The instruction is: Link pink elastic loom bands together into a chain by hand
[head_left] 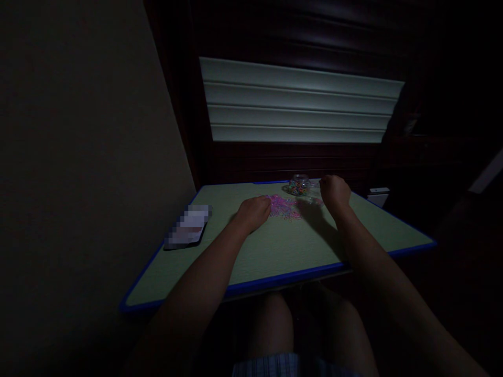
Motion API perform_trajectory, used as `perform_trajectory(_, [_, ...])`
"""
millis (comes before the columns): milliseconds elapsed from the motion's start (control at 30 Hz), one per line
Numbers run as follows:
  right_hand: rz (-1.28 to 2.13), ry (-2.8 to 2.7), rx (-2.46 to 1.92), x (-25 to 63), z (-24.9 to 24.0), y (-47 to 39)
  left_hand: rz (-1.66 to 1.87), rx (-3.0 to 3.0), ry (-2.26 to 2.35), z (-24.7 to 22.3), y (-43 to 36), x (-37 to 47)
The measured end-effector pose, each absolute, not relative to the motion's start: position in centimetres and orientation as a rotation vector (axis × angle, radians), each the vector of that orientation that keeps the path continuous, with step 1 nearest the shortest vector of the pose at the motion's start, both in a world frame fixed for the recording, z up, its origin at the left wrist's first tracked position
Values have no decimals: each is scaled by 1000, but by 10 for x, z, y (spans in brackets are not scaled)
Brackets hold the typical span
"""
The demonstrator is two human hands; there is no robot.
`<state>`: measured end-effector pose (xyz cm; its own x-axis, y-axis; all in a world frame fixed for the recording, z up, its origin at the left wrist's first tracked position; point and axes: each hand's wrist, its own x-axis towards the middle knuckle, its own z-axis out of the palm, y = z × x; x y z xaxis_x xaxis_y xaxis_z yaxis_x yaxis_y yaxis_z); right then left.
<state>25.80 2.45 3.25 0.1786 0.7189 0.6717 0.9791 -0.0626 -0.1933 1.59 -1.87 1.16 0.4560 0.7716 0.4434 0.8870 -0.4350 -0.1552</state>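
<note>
Touching the left edge of the pile of pink loops, mid-tabletop, with left hand curled, fingertips hidden; cannot tell if pinching any. Seeing right hand curled narrow, apparently raised, right of the glass jar; cannot tell if holding anything. Likely very light, soft, stretchy, easily tangled, hardly breakable; probably best pinched singly by the rim at the pile's loose fringe.

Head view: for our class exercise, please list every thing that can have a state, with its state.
Glass jar: upright, partly filled
Pink pile: loose, spread out
Flat dark-edged object: lying flat, surface blurred
Left hand: curled, at pile's edge
Right hand: curled, contents hidden
</note>
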Motion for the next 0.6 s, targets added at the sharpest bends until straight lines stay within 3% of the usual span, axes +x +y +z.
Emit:
perform_trajectory(333, [-79,-2110,-1293,239,30,33,-411,-2350,-1427,13,-20,15])
perform_trajectory(600, [21,-2391,-1193,231,21,33,-399,-2343,-1414,12,-18,15])
